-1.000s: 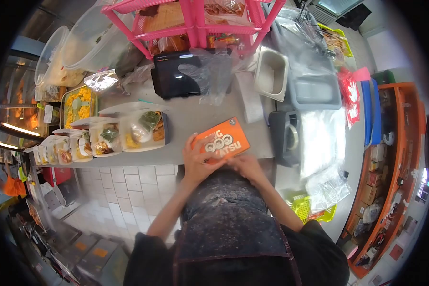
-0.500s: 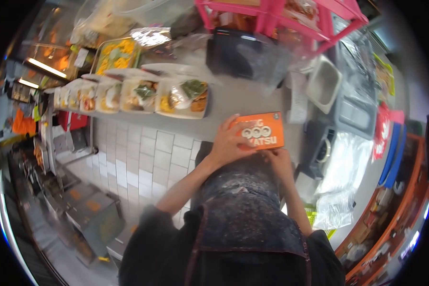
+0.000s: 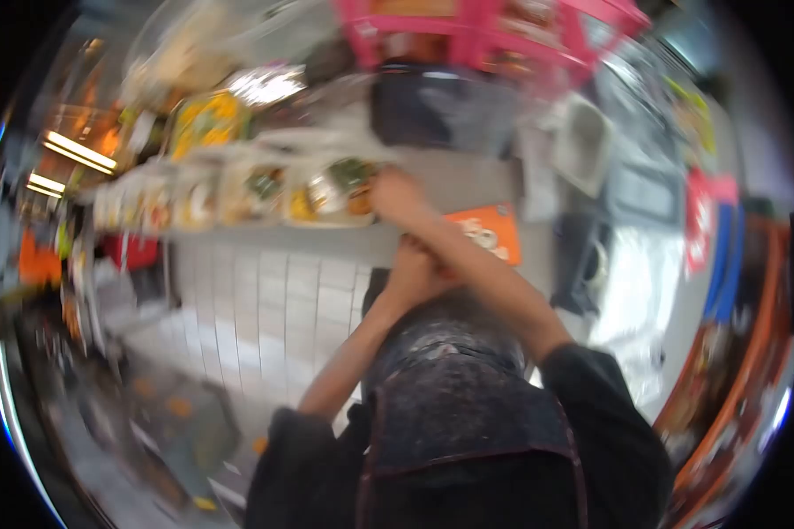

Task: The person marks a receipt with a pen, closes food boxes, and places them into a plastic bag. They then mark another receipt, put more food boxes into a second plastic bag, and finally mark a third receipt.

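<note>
A single camera is looking out from the wearer's head, facing forward and steeply down. It is sitting above the dark apron (image 3: pixel 468 423), which is filling the near middle of the view, while both the left hand (image 3: pixel 415 273) and the right hand (image 3: pixel 399 196) are showing around the centre, within arm's reach. Its very wide lens is bending the edges inside a dark rounded border, and blur is softening the picture. The view is taking in the tabletop (image 3: pixel 454 176), reaching the pink rack (image 3: pixel 468 40) at the far side, the tiled floor (image 3: pixel 269 309) at left and orange shelving (image 3: pixel 750 370) at right.
</note>
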Action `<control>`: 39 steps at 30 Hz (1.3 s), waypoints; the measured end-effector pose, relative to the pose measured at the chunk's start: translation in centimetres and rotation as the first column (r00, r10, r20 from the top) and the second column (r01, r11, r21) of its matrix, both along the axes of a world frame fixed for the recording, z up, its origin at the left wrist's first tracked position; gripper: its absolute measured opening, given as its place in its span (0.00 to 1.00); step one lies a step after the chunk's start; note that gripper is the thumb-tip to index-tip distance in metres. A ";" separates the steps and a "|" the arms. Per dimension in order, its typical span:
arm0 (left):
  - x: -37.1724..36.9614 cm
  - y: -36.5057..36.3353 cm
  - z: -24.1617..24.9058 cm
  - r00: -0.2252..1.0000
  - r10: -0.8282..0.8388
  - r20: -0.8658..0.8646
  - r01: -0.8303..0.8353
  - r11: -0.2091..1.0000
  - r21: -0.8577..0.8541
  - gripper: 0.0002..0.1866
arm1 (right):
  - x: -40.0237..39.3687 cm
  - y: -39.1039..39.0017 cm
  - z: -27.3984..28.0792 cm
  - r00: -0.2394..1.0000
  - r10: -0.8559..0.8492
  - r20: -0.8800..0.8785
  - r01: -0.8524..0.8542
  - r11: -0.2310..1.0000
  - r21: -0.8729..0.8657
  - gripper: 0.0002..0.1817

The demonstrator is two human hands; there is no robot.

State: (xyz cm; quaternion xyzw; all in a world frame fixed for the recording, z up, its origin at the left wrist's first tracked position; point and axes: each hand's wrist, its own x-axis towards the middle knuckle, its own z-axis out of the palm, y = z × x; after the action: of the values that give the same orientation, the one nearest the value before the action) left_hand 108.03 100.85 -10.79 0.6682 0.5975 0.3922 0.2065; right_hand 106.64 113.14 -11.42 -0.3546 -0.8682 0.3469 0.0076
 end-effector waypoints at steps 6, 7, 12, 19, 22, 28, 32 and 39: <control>-0.4 -0.8 0.2 1.000 -0.015 0.005 0.015 0.999 -0.030 0.16 | 3.6 1.6 -2.4 0.950 -0.258 -0.175 0.290 0.937 0.195 0.11; -0.6 -1.0 0.2 1.000 -0.009 -0.024 0.008 0.999 -0.049 0.15 | 5.5 2.4 -2.3 0.953 -0.255 -0.162 0.283 0.940 0.191 0.11; -1.0 -1.6 -0.6 1.000 0.016 0.013 -0.015 0.999 -0.048 0.15 | 12.5 3.8 0.1 0.950 -0.243 -0.195 0.291 0.917 0.274 0.15; -4.4 -3.9 -1.4 0.925 0.262 0.274 -0.257 0.965 -0.055 0.16 | 20.3 2.3 5.9 0.853 -0.296 -0.430 0.380 0.917 0.123 0.12; -7.7 -3.4 -0.1 0.727 0.433 0.533 -0.543 0.838 0.059 0.33 | 20.9 1.0 7.5 0.855 -0.453 -0.254 0.410 0.889 -0.204 0.15; -7.0 -1.3 12.2 0.934 0.128 0.333 0.009 0.925 -0.379 0.22 | 22.1 -1.4 11.7 0.626 -0.741 -0.242 0.693 0.671 -0.264 0.21; -0.5 -2.4 10.6 0.917 0.330 -0.222 -0.381 0.890 -0.251 0.12 | 20.8 -3.4 13.3 0.861 -0.482 -0.162 0.493 0.870 0.029 0.26; 0.2 -3.0 6.1 0.774 0.583 0.248 -0.382 0.742 -0.550 0.32 | 18.8 -5.1 5.2 0.833 -0.467 -0.295 0.423 0.883 -0.204 0.34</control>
State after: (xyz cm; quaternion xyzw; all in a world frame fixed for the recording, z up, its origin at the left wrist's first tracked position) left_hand 108.24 97.89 -4.65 0.3187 0.7732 0.4054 0.3692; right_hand 125.46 108.02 -6.25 -0.4823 -0.7229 0.4465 0.2131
